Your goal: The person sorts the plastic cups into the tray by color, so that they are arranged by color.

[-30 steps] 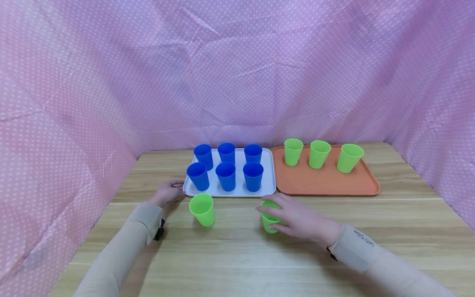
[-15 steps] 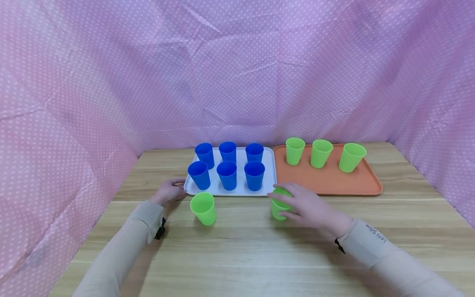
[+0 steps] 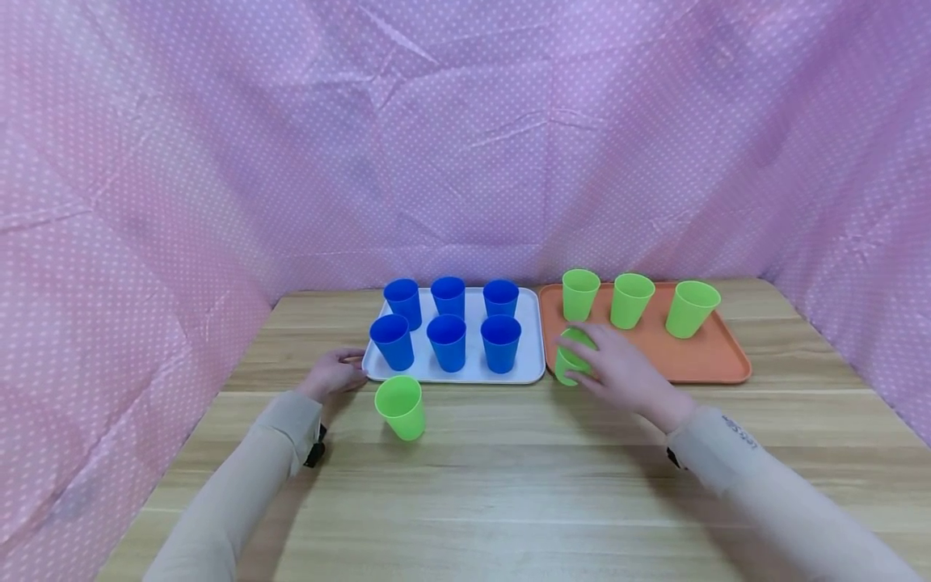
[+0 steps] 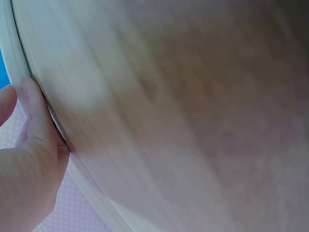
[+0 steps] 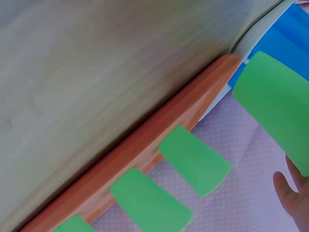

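Note:
My right hand (image 3: pixel 620 368) grips a green cup (image 3: pixel 567 369) near its rim, over the front left corner of the orange tray (image 3: pixel 647 360). In the right wrist view, this cup (image 5: pixel 275 104) hangs away from the tray surface, fingertips at its wide end. At the left end of the white tray (image 3: pixel 473 372), my left hand (image 3: pixel 333 375) holds the rim; the left wrist view has the thumb (image 4: pixel 7 104) and a finger (image 4: pixel 38 104) on either side of it. Another green cup (image 3: pixel 402 411) stands upright on the table before the white tray.
Several blue cups (image 3: pixel 447 343) stand in two rows on the white tray. Along the back of the orange tray are three green cups (image 3: pixel 631 303). Both trays lie side by side on a wooden table (image 3: pixel 465 501), with a pink dotted cloth (image 3: pixel 465 145) behind.
My right hand has carried the green cup from the bare table, away from me and slightly right, to the orange tray's front left corner. The left hand stays at the white tray.

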Tool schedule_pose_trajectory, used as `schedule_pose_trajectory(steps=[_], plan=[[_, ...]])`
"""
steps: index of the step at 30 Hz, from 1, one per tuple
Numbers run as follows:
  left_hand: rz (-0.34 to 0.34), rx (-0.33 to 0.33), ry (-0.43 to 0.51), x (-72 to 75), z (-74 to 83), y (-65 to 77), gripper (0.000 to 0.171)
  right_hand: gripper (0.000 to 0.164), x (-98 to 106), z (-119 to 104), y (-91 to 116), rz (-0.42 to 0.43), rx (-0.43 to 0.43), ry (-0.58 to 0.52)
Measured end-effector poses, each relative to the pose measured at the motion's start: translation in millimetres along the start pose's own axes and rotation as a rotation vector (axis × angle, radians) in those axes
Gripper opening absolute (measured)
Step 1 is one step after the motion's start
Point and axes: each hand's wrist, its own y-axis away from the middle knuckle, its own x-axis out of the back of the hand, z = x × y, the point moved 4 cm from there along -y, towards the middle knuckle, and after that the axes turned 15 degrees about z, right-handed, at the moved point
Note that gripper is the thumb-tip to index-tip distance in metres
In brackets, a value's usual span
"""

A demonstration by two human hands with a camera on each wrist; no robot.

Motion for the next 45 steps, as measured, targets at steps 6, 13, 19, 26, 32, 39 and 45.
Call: schedule_pose_trajectory(steps=[6, 13, 19, 26, 32, 39, 45], plan=[[0.000, -0.003, 0.005, 0.1, 0.5, -0.1, 0.054, 0.056, -4, 17, -5, -0.011, -0.066, 0.054], [-0.009, -0.013, 0.002, -0.4, 1.3, 1.6, 0.054, 0.055, -12, 30, -8, -0.090, -0.152, 0.086], [-0.008, -0.005, 0.008, -1.2, 1.8, 2.7, 0.054, 0.053, -16, 39, -9, -0.139, -0.210, 0.099], [0.001, -0.009, 0.000, -0.9, -0.1, 4.9, 0.053, 0.052, -19, 47, -6, -0.170, -0.227, 0.109], [-0.002, -0.006, 0.026, -1.7, -0.2, 6.8, 0.054, 0.053, -22, 51, -4, -0.217, -0.251, 0.110], [0.001, -0.009, 0.035, -1.1, 0.2, 6.6, 0.054, 0.054, -23, 52, -4, -0.240, -0.266, 0.120], [0.003, -0.016, 0.011, -0.7, -0.6, 6.4, 0.053, 0.054, -23, 51, -5, -0.249, -0.265, 0.124]])
